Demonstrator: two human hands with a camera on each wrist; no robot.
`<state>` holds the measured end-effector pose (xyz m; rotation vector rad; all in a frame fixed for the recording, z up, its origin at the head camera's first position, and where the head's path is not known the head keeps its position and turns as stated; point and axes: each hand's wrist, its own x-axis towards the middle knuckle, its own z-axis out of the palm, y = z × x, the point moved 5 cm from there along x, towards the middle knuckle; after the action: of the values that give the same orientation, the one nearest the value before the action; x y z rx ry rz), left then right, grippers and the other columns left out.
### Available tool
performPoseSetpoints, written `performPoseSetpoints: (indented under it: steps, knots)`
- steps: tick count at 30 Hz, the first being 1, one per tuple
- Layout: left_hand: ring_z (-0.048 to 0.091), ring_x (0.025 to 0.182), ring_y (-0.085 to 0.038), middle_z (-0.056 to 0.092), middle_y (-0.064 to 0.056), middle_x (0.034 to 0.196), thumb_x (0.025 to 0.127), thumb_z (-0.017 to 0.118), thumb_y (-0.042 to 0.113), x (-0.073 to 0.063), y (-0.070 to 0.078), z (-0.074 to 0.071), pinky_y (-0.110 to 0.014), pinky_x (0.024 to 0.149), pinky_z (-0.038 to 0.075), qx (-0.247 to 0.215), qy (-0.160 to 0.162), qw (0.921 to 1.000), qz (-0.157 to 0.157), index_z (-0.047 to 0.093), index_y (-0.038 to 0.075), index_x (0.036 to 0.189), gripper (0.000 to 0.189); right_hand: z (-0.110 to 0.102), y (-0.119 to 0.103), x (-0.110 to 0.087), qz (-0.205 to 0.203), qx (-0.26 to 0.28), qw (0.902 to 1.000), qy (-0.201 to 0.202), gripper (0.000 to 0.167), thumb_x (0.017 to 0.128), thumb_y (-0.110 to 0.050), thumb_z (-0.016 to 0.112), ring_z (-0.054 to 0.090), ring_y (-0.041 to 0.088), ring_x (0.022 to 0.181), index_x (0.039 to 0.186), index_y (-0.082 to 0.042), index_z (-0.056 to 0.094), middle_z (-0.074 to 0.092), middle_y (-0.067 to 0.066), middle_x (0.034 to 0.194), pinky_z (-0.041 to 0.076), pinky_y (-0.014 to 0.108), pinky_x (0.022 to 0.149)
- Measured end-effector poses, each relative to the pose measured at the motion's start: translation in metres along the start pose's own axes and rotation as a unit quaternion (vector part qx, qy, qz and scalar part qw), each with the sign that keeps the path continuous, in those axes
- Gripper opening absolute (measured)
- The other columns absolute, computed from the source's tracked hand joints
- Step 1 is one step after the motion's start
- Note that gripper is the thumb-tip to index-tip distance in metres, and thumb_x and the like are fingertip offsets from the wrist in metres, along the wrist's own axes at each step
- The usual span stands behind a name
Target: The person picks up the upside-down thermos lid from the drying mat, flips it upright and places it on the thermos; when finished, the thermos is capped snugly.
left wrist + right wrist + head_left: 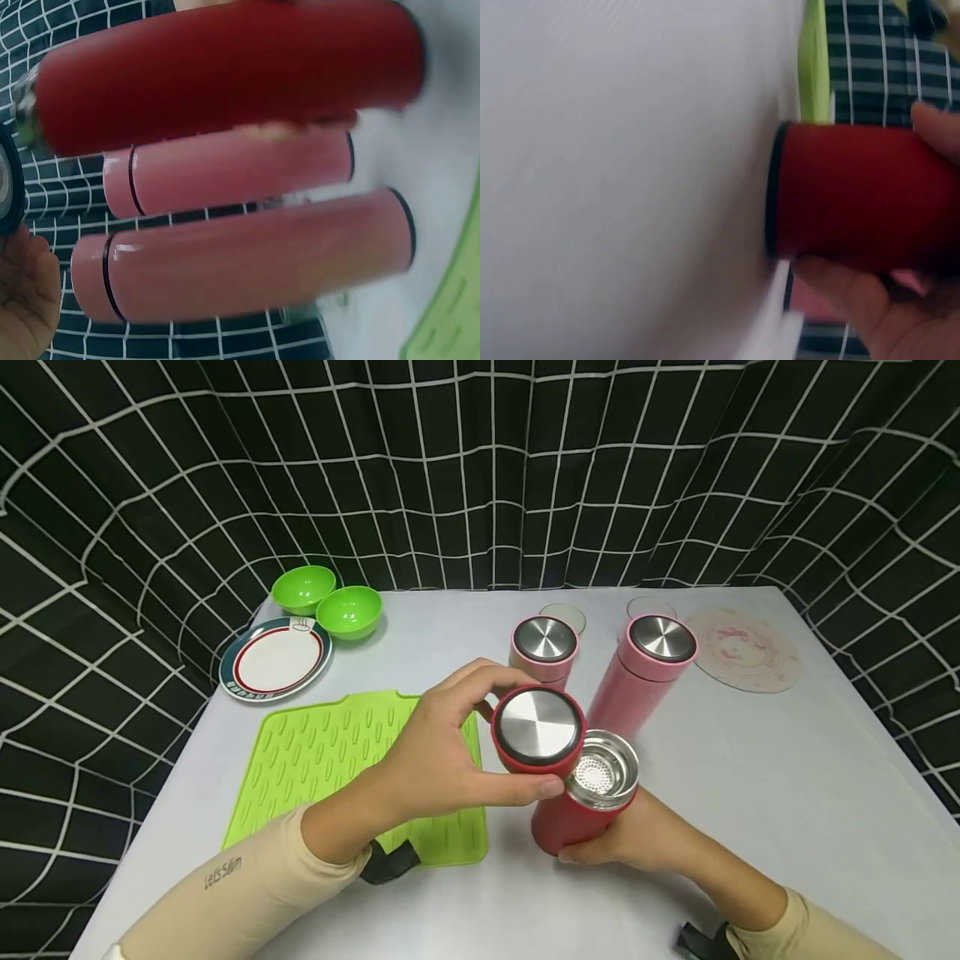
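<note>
A red thermos bottle (pixel 573 822), with its steel mouth and perforated strainer (pixel 597 774) uncovered, is gripped low on its body by my right hand (pixel 637 839). My left hand (pixel 442 747) pinches the red lid (pixel 538 727) by its side, thumb in front and fingers behind. The lid's steel top faces up, and it overlaps the bottle's mouth in the head view, held off to its left. In the left wrist view the red bottle (pixel 225 75) lies across the picture, and part of the left hand (pixel 26 300) shows at the edge. The right wrist view shows the bottle's base (pixel 840 195) close to the white tabletop.
Two pink bottles with steel-topped lids, a shorter one (pixel 545 647) and a taller one (pixel 641 672), stand just behind. A green mat (pixel 330 752) lies left, with a plate (pixel 276 660) and two green bowls (pixel 350 612) beyond. Clear glass discs and a round glass plate (pixel 746 647) sit at the back right.
</note>
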<state>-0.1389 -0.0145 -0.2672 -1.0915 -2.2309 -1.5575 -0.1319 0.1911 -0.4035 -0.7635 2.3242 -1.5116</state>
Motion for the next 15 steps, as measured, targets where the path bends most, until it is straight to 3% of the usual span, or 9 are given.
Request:
performPoseSetpoints:
  steps: [5,9,15]
  knots:
    - [0.053,0.096,-0.007,0.058,0.011,0.107,0.063,0.092,0.029,0.007,0.004,0.016,-0.028,0.079,0.05,0.003,-0.023,0.9997,0.008,0.06,0.016,0.118,0.066,0.016,-0.006,0.009,-0.027,0.007,0.9996,0.006,0.07,0.065,-0.018,0.093,0.061,0.017,0.102,0.122,-0.027,0.054,0.062,-0.007,0.114,0.049,0.032,0.09]
    - [0.051,0.094,-0.004,0.056,0.013,0.105,0.064,0.091,0.037,0.008,0.002,0.028,-0.026,0.079,0.05,0.031,-0.049,0.9983,0.002,0.062,0.017,0.117,0.064,0.02,-0.007,0.013,-0.042,0.007,0.999,0.009,0.061,0.066,-0.014,0.092,0.061,0.016,0.097,0.115,-0.026,0.057,0.063,-0.007,0.108,0.049,0.032,0.087]
    - [0.052,0.096,-0.003,0.059,0.014,0.106,0.063,0.092,0.038,0.003,-0.005,0.03,-0.021,0.078,0.049,0.04,-0.05,0.9979,0.003,0.065,0.018,0.118,0.065,0.023,-0.01,0.015,-0.065,0.018,0.9977,0.003,0.053,0.068,-0.009,0.089,0.06,0.016,0.092,0.109,-0.023,0.059,0.064,-0.004,0.101,0.049,0.031,0.084]
